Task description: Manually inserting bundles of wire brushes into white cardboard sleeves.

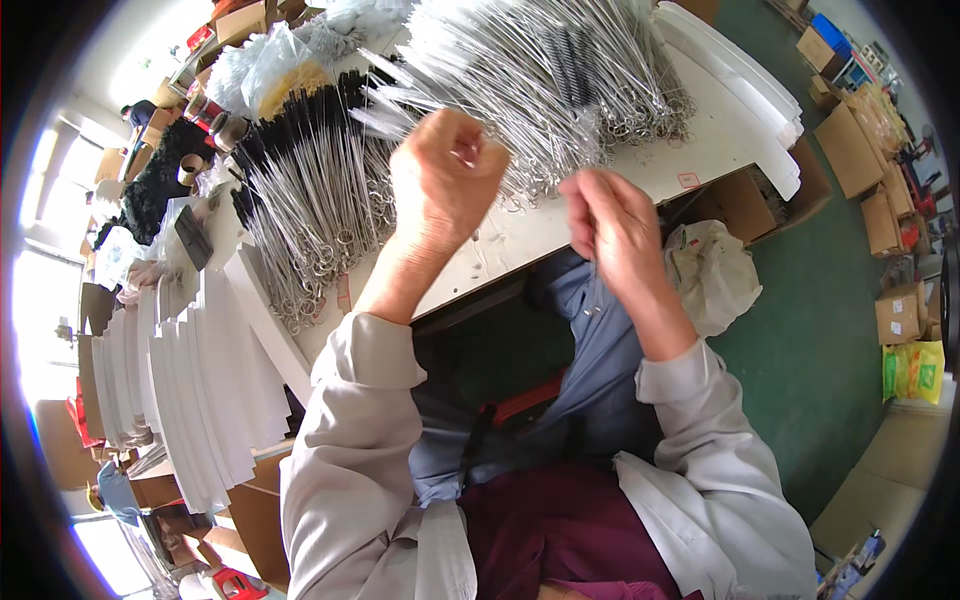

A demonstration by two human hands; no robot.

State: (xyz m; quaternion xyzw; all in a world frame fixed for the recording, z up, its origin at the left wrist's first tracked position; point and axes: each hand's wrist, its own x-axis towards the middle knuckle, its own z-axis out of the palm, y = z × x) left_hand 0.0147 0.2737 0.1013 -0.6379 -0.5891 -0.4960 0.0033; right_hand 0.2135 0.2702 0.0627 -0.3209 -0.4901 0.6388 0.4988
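While the right hand, right of centre, pinches what looks like a thin looped wire, the left hand at upper centre is curled; whether it grips anything, I cannot tell. Beyond them, on the white table, steel-handled black brushes lie heaped at upper left, with plastic-covered brushes at top centre. They should prove light, springy and slick; the shafts near the end rings seem the surest hold.
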